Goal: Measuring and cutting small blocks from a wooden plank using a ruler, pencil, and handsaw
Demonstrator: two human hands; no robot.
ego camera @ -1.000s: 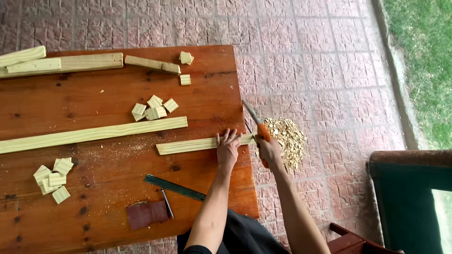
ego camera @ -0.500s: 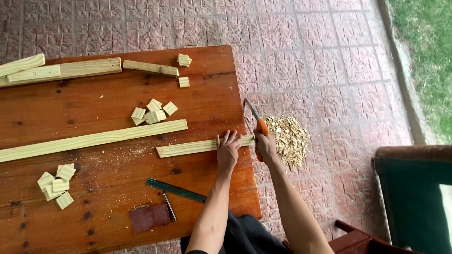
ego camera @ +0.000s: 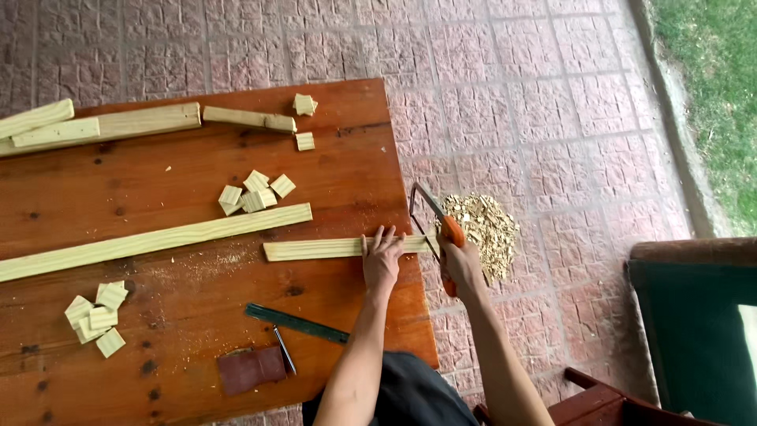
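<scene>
Head view: sawing a wood strip at the table's right edge

Your left hand [ego camera: 382,259] lies flat, fingers spread, pressing the short wood strip [ego camera: 315,249] down near its right end, centre of frame. Your right hand [ego camera: 461,264] is wrapped in a fist around the orange handle of the hacksaw [ego camera: 430,221], just right of the table edge. The blade crosses the strip's overhanging end.

Around it:
- Long wood strip [ego camera: 158,240] runs left from centre, just above the short one, not touching it.
- Cut blocks [ego camera: 254,193] in a small heap above the long strip; a second heap of blocks [ego camera: 96,315] sits lower left.
- Several lengths of timber [ego camera: 102,126] lie along the upper left edge, two loose blocks [ego camera: 304,104] to their right.
- Dark metal ruler [ego camera: 296,323] lies near your left forearm, a pencil-like stick [ego camera: 284,351] and a brown sanding block [ego camera: 252,368] below it.
- Nothing blocks the cut line.

Surface: reddish wooden table [ego camera: 331,158], fine sawdust scattered by the strips. Pile of shavings [ego camera: 481,229] on the brick paving [ego camera: 512,95] under the saw. Grass [ego camera: 710,79] upper right, dark green chair [ego camera: 694,331] lower right.
</scene>
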